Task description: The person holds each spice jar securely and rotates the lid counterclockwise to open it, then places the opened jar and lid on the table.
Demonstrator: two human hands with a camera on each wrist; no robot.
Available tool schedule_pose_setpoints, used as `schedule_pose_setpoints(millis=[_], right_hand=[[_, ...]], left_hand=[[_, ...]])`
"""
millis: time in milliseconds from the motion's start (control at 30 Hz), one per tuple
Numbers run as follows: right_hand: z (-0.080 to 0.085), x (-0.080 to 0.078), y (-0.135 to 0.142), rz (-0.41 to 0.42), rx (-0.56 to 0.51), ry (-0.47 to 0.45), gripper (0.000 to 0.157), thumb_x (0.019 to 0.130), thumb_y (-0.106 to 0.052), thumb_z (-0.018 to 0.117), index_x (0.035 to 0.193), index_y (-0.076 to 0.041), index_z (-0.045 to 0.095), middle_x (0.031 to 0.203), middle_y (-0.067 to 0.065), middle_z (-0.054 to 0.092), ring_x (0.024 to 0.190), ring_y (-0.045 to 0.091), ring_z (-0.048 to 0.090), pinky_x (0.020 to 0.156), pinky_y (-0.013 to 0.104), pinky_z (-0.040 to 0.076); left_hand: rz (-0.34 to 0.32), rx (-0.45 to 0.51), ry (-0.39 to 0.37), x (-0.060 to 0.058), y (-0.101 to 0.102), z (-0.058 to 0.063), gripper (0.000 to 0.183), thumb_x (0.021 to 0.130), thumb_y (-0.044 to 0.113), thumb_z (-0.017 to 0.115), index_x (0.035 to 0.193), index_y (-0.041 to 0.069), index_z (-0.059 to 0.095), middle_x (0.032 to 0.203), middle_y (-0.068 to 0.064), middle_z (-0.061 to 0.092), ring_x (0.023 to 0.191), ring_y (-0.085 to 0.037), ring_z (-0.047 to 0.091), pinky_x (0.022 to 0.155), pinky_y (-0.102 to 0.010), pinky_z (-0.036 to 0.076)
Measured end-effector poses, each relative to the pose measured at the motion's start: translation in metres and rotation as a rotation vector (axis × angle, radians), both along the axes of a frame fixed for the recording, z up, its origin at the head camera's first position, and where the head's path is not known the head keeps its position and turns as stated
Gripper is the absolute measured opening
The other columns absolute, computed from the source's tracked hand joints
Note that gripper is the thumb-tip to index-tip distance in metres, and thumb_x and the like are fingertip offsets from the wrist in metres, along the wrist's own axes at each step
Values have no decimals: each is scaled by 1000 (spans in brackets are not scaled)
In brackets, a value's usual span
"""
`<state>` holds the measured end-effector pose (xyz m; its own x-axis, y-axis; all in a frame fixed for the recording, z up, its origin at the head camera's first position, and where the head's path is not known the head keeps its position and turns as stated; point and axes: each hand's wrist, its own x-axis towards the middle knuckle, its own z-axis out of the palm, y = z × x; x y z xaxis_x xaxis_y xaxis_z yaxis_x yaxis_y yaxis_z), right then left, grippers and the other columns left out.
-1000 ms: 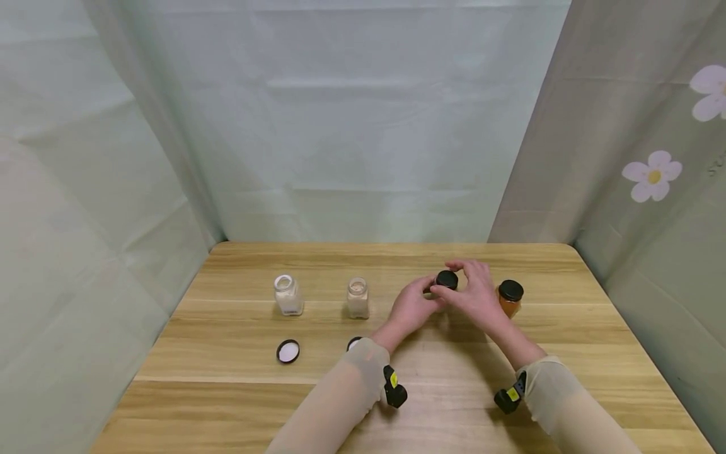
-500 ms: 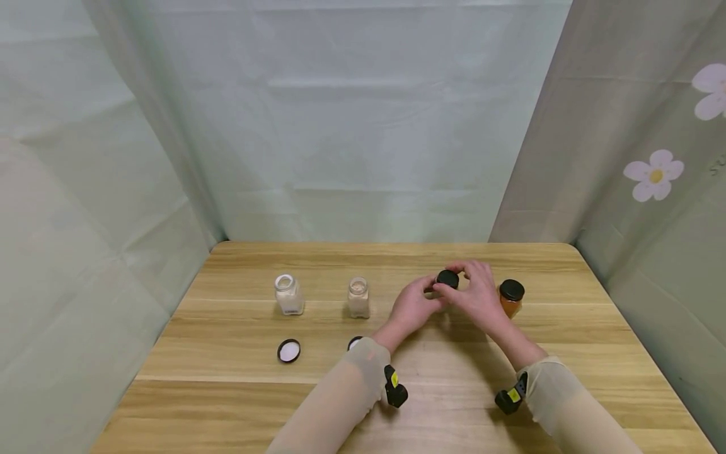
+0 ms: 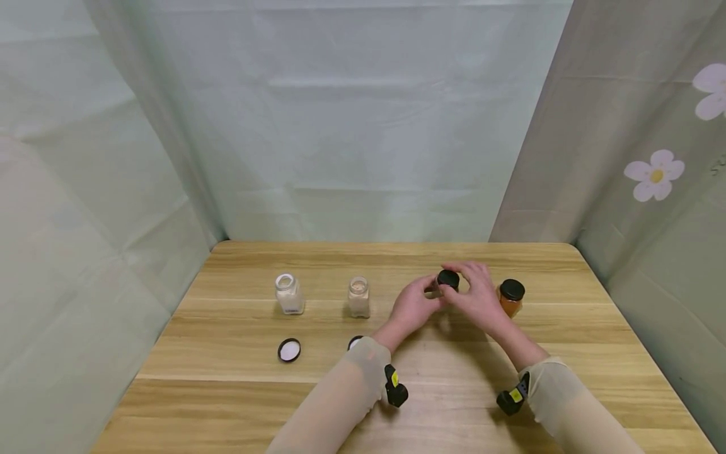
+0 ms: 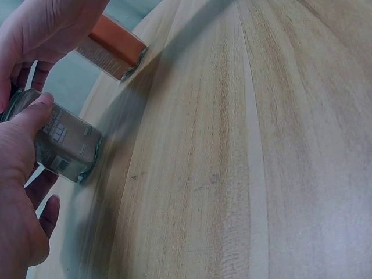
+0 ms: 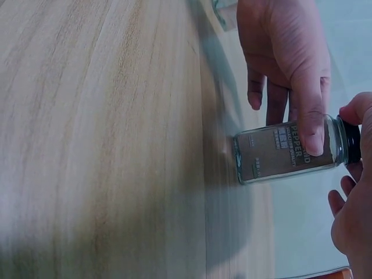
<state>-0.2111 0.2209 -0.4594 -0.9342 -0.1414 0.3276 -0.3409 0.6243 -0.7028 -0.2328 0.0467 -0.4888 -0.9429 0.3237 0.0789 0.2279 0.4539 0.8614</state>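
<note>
A square glass pepper jar (image 5: 273, 152) with grey-brown powder stands upright, its base right at the wooden tabletop. My left hand (image 3: 413, 307) grips its body, the thumb lying over the printed label in the right wrist view. Around the black lid (image 3: 448, 279) on top, my right hand (image 3: 475, 296) pinches with thumb and fingers. In the head view both hands hide most of the glass. Just right of my right hand is a second jar (image 3: 510, 305), filled with orange-red powder and capped in black.
Left of my hands stand two uncapped jars, one with beige powder (image 3: 359, 302) and one with white contents (image 3: 291, 299). In front of them lie a black-rimmed lid (image 3: 290, 350), white inside up, and another lid (image 3: 354, 342) partly covered by my left sleeve. Pale curtains surround the table.
The right thumb and fingers have shifted slightly around the black lid. My left hand and the pepper jar stay in nearly the same place.
</note>
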Motion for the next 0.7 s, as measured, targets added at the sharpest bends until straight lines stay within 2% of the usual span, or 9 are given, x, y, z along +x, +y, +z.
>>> schedule_pose_setpoints(millis=[233, 500, 700], right_hand=[[2, 1, -2, 35, 6, 19, 47, 92, -16, 71, 138, -11, 64, 137, 8, 61, 132, 30, 39, 104, 58, 35], [3, 2, -1, 17, -30, -50, 62, 92, -36, 79, 145, -14, 57, 143, 7, 54, 135, 29, 37, 107, 58, 35], [1, 1, 1, -7, -52, -57, 66, 87, -40, 83, 142, -11, 58, 141, 10, 55, 130, 31, 41, 105, 56, 38]], left_hand=[[-2, 0, 7, 1, 0, 2, 47, 92, 42, 76, 136, 27, 67, 125, 7, 68, 123, -15, 59, 105, -42, 46], [6, -18, -3, 1, 0, 2, 52, 93, 38, 77, 141, 23, 64, 130, 3, 67, 127, -17, 58, 107, -41, 45], [10, -24, 7, 0, 0, 1, 51, 93, 39, 77, 139, 23, 65, 129, 3, 68, 126, -16, 58, 107, -40, 44]])
